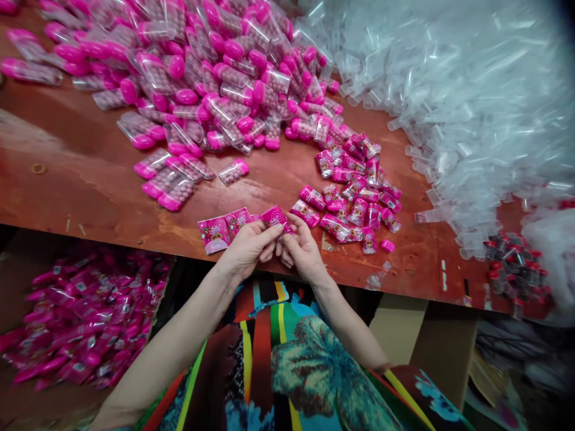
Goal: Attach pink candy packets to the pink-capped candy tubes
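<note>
Between my two hands, just over the table's near edge, is a flat pink printed label sleeve (274, 218). My left hand (251, 246) pinches its left side, and my right hand (302, 246) grips it from the right with thumb and fingers. Just left of the hands lie more flat pink label sleeves (215, 232) on the table. Beyond my right hand sits a group of labelled pink candy containers (358, 211). Farther off, unlabelled clear containers with pink caps and small pink balls (233, 172) lie singly and in a large heap.
The reddish-brown table (81, 173) spans the view. Clear plastic tubes (440, 90) are heaped at the back right, near small red-capped containers (516, 269). Below the table's left edge, a box holds many wrapped pink containers (90, 317). A loose pink cap (387, 245) lies near the edge.
</note>
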The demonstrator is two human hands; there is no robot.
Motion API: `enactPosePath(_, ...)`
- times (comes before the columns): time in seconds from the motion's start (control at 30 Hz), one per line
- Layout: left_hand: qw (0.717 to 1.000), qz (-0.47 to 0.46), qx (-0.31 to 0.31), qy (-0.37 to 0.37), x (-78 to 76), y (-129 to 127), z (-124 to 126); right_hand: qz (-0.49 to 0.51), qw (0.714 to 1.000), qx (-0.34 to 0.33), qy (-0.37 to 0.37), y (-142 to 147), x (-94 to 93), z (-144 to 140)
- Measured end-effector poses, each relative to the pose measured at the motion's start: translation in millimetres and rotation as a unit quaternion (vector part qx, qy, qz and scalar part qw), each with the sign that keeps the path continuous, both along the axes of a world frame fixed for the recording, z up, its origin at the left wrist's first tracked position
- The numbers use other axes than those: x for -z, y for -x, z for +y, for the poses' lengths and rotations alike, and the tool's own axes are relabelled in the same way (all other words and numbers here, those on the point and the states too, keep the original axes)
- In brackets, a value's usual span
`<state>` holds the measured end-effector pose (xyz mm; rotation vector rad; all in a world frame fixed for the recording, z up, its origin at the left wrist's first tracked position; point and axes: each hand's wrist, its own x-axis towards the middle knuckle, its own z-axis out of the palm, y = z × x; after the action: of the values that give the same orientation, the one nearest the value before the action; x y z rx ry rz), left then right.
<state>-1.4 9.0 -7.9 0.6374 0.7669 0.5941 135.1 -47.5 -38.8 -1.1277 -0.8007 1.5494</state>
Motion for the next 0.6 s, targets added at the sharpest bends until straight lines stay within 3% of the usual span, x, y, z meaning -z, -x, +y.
enactPosePath(0.17, 1.000, 0.002, -0.008, 0.001, -5.8, 2, -2, -0.136, 0.990, 0.041, 0.004, -19, -24.4, 1)
enactPosePath(0.27, 0.998, 0.027, -0.053, 0.004, -9.9, 13, 0, -0.268, 0.952, 0.144, -0.044, -45, -39.1, 6)
enactPosePath(0.4, 0.990, 0.075, -0.119, -0.023, -10.2, 35, 12, -0.337, 0.900, 0.265, -0.070, -79, -46.8, 19)
enactPosePath(0.47, 0.975, 0.121, -0.177, -0.065, -7.5, 44, 23, -0.417, 0.867, 0.266, -0.057, -86, -49.0, 25)
enactPosePath(0.53, 0.948, 0.178, -0.235, -0.125, -4.4, 51, 36, -0.529, 0.813, 0.241, -0.026, -84, -51.5, 31)
enactPosePath(0.6, 0.927, 0.217, -0.250, -0.175, -3.1, 56, 49, -0.596, 0.778, 0.196, -0.017, -70, -53.3, 41)
